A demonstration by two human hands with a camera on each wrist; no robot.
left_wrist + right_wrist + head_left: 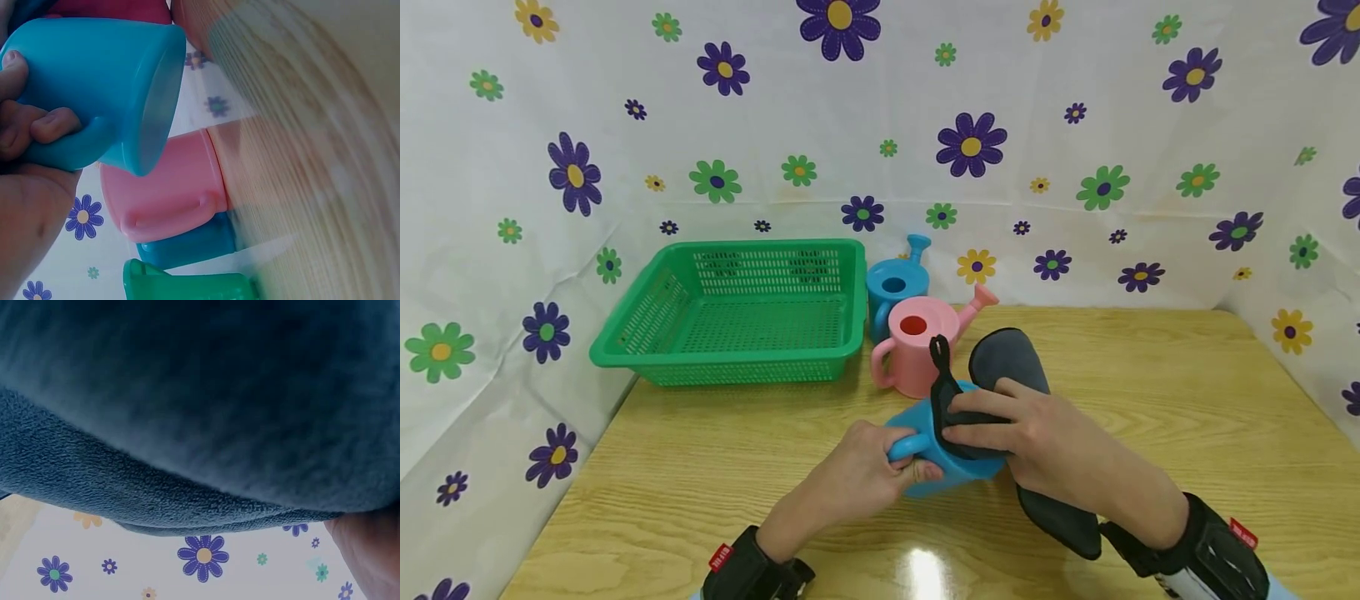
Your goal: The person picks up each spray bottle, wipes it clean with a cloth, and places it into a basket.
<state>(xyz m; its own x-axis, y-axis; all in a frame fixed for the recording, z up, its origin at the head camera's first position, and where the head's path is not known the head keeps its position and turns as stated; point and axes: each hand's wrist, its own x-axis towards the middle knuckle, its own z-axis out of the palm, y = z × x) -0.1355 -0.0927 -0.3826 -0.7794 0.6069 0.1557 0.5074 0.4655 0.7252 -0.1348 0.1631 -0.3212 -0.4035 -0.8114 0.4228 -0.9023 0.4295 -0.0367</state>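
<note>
My left hand (868, 471) grips the handle of a light blue can (81, 81), which resembles the watering cans behind it and is tilted above the table. Its spout is hidden from view. Against its upper side my right hand (1037, 437) holds a dark grey cloth (1011, 358) with a black hanging loop, fingers spread over the fabric. The cloth's ends hang out on either side of the right hand and fill most of the right wrist view. Just behind the can stands a pink watering can (928, 350) with a red opening.
A second blue watering can (895, 279) stands behind the pink one. To their left sits a green plastic basket (737, 357) with perforated sides. Flower-patterned white sheeting (880, 108) rises behind the wooden table (1195, 392).
</note>
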